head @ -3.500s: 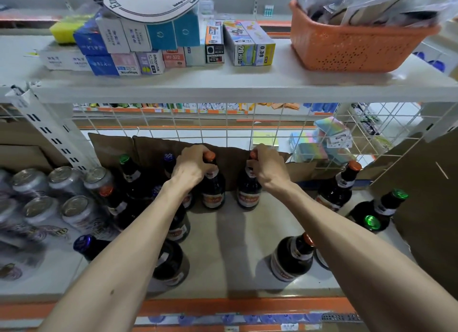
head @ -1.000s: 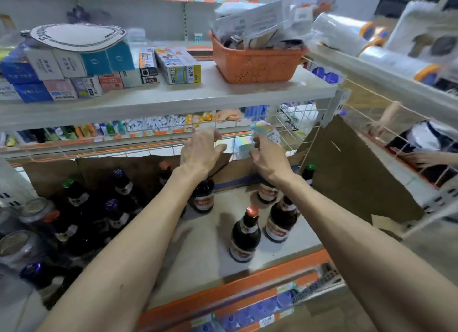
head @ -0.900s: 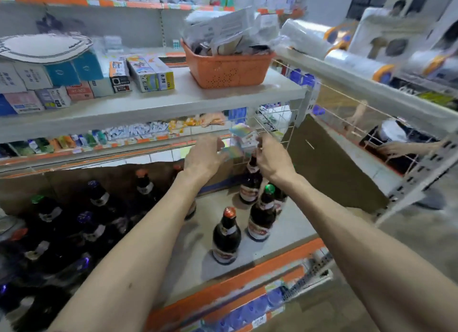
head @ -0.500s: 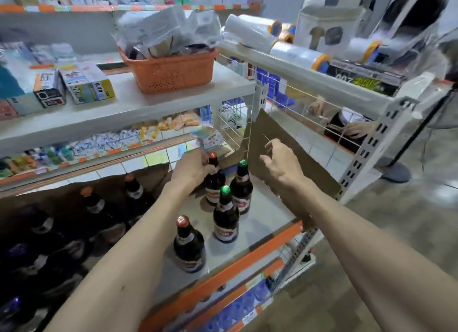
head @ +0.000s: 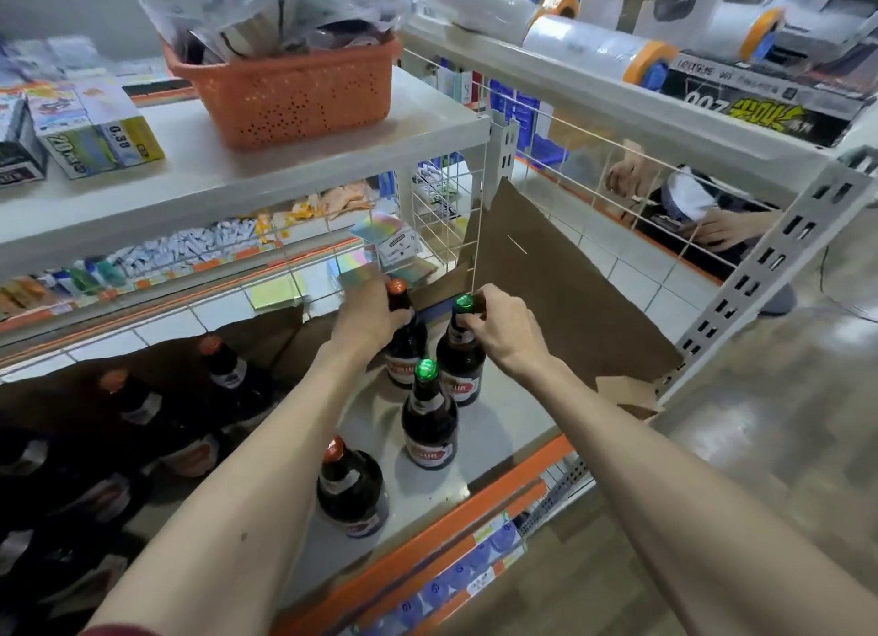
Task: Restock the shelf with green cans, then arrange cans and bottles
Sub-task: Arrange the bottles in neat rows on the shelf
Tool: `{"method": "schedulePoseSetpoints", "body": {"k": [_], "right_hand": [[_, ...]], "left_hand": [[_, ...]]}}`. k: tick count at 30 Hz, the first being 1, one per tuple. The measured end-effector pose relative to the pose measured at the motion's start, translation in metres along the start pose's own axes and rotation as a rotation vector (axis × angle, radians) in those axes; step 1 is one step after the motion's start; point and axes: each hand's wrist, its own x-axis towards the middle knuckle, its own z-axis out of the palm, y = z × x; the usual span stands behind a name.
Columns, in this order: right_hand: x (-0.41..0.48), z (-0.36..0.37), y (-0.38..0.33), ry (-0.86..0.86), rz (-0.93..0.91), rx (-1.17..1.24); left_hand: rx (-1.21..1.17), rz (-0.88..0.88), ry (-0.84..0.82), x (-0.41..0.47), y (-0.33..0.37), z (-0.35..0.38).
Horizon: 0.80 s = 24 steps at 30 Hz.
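Every bottle stands upright on the shelf [head: 503, 426], caps up. The left hand [head: 366, 319] wraps the orange-capped bottle [head: 406, 369] at its neck. The right hand [head: 506, 334] pinches the green-capped bottle [head: 461, 374] under its cap. Both bottles stand just beside the cardboard sheet [head: 570, 303]. Their red labels are too blurred to read.

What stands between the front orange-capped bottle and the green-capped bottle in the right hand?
A second green-capped bottle stands there, upright and untouched, as the head view shows. The right hand grips the far bottle near its cap.
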Motion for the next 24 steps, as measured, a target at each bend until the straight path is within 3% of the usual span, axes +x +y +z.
{"method": "schedulePoseSetpoints", "body": {"k": [13, 24], "right_hand": [[-0.004, 0.011, -0.007, 0.066, -0.020, -0.027], [-0.007, -0.014, -0.085, 0.080, -0.271, -0.074]], "left_hand": [[-0.228, -0.064, 0.076, -0.006, -0.013, 0.001], [-0.094, -0.026, 0.283, -0.059, -0.031, -0.094]]}}
